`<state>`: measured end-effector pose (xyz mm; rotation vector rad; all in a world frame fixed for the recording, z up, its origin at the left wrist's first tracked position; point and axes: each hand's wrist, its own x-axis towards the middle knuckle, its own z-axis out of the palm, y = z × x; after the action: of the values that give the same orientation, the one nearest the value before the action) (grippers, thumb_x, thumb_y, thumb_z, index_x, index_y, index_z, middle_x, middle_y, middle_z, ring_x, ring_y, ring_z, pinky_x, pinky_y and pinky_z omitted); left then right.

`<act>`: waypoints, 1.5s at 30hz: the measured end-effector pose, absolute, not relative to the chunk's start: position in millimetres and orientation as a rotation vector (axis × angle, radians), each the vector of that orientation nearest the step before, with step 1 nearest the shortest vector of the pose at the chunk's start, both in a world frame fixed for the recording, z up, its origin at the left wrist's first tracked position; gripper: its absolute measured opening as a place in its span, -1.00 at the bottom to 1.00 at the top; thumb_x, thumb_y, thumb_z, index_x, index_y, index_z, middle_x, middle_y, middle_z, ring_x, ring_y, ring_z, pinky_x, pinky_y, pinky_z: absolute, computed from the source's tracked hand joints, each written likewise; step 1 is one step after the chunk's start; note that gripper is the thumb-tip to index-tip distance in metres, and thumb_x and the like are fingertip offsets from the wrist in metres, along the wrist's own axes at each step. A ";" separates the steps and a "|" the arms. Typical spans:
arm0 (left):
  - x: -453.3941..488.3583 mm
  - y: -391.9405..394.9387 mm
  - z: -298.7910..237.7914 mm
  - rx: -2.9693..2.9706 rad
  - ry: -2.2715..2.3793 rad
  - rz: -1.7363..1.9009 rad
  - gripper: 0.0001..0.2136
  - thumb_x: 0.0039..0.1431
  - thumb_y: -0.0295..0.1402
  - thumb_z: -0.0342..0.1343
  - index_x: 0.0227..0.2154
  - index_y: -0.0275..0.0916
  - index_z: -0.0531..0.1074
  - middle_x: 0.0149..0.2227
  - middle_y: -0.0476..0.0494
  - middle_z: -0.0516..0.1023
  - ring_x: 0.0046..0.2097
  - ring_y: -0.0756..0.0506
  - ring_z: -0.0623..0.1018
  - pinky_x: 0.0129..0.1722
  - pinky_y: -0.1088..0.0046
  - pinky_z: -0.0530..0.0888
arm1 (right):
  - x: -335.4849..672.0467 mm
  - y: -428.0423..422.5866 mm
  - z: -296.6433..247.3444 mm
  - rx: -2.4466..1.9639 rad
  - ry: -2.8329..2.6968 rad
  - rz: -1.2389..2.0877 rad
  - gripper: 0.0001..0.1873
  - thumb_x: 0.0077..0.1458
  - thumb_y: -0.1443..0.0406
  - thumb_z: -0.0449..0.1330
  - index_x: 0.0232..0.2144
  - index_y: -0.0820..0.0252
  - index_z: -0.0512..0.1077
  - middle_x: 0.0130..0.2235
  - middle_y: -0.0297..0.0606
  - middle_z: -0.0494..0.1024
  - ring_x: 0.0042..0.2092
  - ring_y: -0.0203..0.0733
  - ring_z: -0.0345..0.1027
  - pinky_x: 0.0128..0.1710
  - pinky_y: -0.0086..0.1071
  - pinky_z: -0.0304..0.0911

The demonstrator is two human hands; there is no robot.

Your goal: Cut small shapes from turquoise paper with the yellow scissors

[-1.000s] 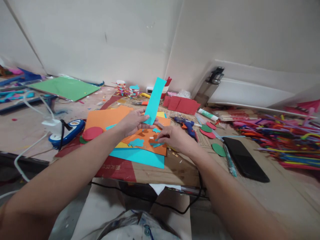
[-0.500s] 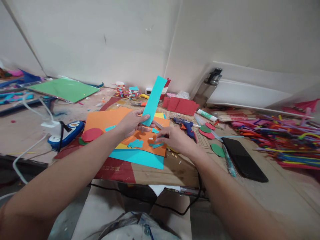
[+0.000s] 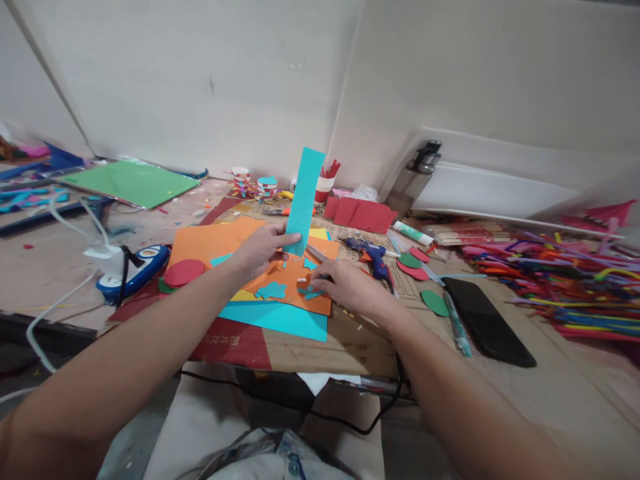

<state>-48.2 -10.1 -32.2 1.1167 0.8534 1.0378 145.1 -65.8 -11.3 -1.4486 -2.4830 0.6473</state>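
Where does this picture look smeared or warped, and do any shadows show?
In the head view, the pipe cleaners look smeared and the forearms seem stretched toward the lower corners; there too, soft shadows mark the orange paper near the left hand.

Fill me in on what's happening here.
A person's left hand holds a blue strip upright over orange paper. The right hand grips what looks like scissors, partly hidden. Blue cutouts lie on the paper, and a glue gun rests to the right.
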 end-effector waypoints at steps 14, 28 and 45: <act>-43.2 -18.4 -36.5 1.418 0.931 0.909 -0.63 0.00 -0.13 0.25 -0.20 -0.28 0.46 -0.34 -0.17 0.61 -0.40 -0.09 0.61 -0.50 0.46 0.55 | 145.6 -54.7 -22.4 -1.398 -1.983 0.718 -0.88 0.00 0.27 0.23 -0.44 0.23 0.49 -0.48 -0.35 0.48 -0.45 -0.32 0.26 -0.48 -0.45 0.09; -37.7 -24.6 -31.4 1.453 0.801 0.800 -0.69 -0.09 -0.33 0.32 -0.26 -0.36 0.51 -0.29 -0.19 0.62 -0.33 -0.05 0.60 -0.27 0.40 0.55 | 145.6 -51.6 -20.2 -1.490 -1.883 0.593 -0.83 -0.06 0.23 0.28 -0.51 0.23 0.46 -0.52 -0.32 0.47 -0.48 -0.33 0.24 -0.51 -0.44 0.03; -37.6 -25.0 -32.0 1.513 0.733 0.796 -0.73 -0.05 -0.38 0.29 -0.25 -0.33 0.47 -0.34 -0.13 0.59 -0.34 -0.06 0.60 -0.38 0.45 0.55 | 144.1 -47.8 -26.9 -1.353 -1.714 0.728 -0.71 0.03 0.13 0.20 -0.57 0.20 0.33 -0.57 -0.37 0.39 -0.51 -0.33 0.20 -0.51 -0.45 0.06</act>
<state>-37.6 -25.0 -32.0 1.5130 0.7328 0.7965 144.1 -47.8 -26.9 -1.3532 -1.7139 0.7278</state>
